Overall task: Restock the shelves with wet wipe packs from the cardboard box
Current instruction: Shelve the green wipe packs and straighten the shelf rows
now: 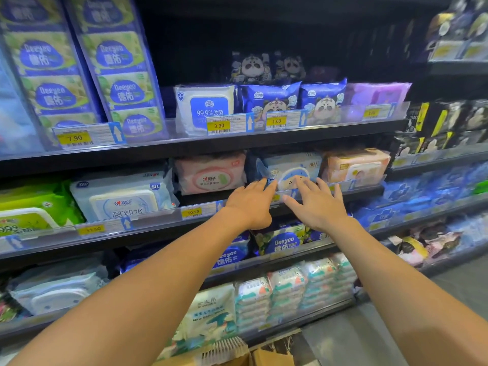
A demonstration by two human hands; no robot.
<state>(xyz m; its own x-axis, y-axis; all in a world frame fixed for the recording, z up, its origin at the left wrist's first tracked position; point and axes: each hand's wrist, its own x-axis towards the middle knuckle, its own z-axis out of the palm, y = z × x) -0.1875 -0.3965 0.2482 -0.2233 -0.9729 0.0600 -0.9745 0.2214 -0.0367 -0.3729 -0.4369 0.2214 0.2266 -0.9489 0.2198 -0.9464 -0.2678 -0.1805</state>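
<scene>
As the pale blue wet wipe pack [290, 167] lies on the middle shelf [367, 191] beside a pink pack [211, 173], the left hand [250, 204] and right hand [317, 207] reach its front with straight, spread fingers, holding nothing. The pack is probably soft, light and slippery, so gripping both ends seems safest.

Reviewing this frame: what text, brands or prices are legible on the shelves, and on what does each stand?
"Deeyeo": tall green multipacks, top shelf, left.
"7.90": yellow tag below them.
"99.9%": white pack, top shelf.
"3.90": second tag, in front of it.
"1.00": third tag, further right.
"10.50": middle-shelf tag.
"Deeyeo": blue pack, third shelf.
Barcodes, small print and the far-right tags: too blurred to read.
</scene>
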